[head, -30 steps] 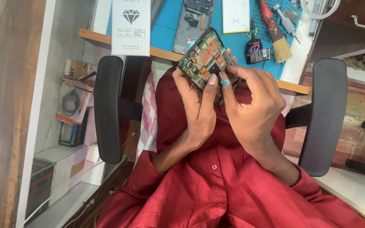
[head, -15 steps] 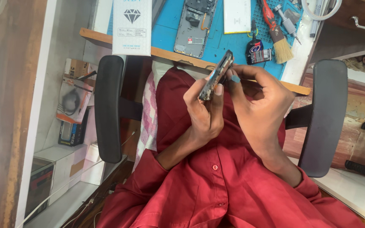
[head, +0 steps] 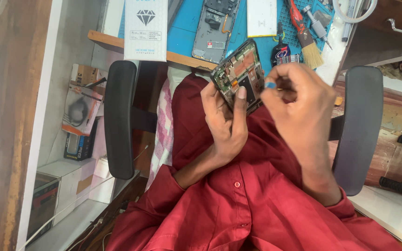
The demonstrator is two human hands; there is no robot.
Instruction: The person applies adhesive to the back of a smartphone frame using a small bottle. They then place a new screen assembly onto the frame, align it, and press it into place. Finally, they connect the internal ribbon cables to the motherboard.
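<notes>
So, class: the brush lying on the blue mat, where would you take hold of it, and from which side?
Grip the brush by its red handle, coming from above. It lies flat on the blue mat, bristles toward the desk edge, with a tool close on its right side, so the handle's upper length is probably the freest part.

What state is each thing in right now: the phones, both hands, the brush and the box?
Opened phone: back off, circuit boards showing, gripped above the lap.
Left hand: gripping that phone.
Right hand: pinching a small blue-tipped tool at the phone.
Second phone: opened, flat on the blue mat.
Brush: lying down.
White box: closed.
</notes>
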